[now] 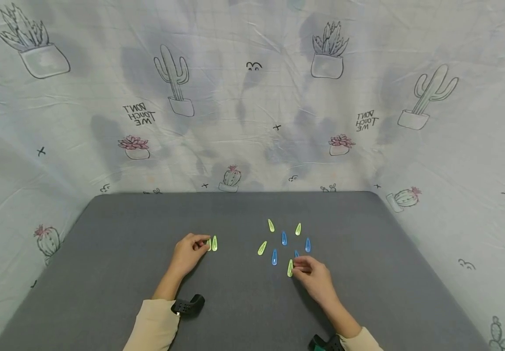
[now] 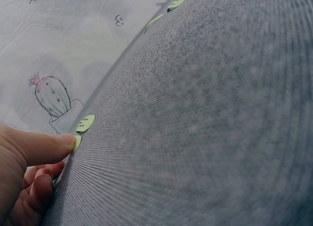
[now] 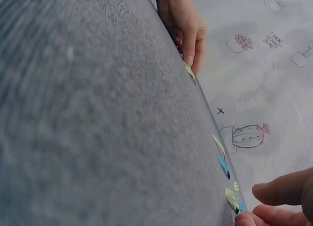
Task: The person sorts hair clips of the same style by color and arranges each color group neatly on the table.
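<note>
On the left of the dark grey table, my left hand (image 1: 187,254) pinches a yellow-green snap hair clip (image 1: 209,245) between thumb and fingers. Beside it, almost parallel, lies a second yellow-green hair clip (image 1: 215,243). In the left wrist view the thumb covers part of the pinched clip (image 2: 77,143). My right hand (image 1: 317,281) is at the near side of a scattered group of clips. Its fingertips are right by a yellow-green hair clip (image 1: 290,268) and partly hide a blue hair clip (image 1: 296,254). The right wrist view shows its thumb (image 3: 279,189) apart from the fingers.
Around the right hand lie more blue clips (image 1: 274,257) and yellow-green clips (image 1: 262,248), several in all, spread flat on the grey table (image 1: 235,312). A white cloth (image 1: 243,97) printed with cacti hangs behind and at both sides. Each wrist wears a black band (image 1: 188,306).
</note>
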`<state>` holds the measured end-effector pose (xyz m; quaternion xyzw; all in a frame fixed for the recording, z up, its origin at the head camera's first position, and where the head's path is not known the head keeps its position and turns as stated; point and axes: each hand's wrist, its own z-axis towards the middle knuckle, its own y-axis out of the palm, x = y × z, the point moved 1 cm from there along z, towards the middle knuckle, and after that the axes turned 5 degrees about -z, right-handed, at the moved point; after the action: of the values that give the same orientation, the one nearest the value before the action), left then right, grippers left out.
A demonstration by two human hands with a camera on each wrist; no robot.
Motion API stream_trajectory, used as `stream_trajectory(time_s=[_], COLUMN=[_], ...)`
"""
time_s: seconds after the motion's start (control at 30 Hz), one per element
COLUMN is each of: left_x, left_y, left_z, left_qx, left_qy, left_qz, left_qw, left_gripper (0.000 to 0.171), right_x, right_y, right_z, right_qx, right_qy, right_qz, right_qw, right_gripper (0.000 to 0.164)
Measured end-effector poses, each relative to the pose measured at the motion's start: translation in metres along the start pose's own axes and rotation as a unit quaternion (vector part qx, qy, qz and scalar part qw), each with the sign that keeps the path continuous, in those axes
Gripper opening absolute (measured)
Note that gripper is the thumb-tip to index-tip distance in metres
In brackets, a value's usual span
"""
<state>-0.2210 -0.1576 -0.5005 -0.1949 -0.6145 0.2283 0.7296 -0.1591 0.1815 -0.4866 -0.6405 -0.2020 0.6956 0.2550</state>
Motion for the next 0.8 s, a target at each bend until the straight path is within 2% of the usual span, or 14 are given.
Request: stream_trajectory(time_s=[0.3,0.53,0.8], left_x=[0.002,0.003,0.003], left_y=[0.0,0.0,-0.001], left_z=[0.0,0.0,0.0], left_qx=[-0.003,-0.002,-0.007], left_qy=[-0.005,-0.005,-0.005], left_qz=[0.004,0.006,0.006], left_qw=[1.0,1.0,0.9999], left_gripper=[0.023,0.023,0.023], right_x=[-0.005,-0.009,-0.012], right_y=[0.005,0.009,0.01], right_z=[0.003,0.004,0.004], right_qx=[0.016,0.028,0.027], right_qy=[-0.014,-0.038,-0.043], right_qz=[-0.049,-0.107,-0.129], right_qw=[0.999,0.993,0.99], right_gripper=[0.02,0.021,0.024])
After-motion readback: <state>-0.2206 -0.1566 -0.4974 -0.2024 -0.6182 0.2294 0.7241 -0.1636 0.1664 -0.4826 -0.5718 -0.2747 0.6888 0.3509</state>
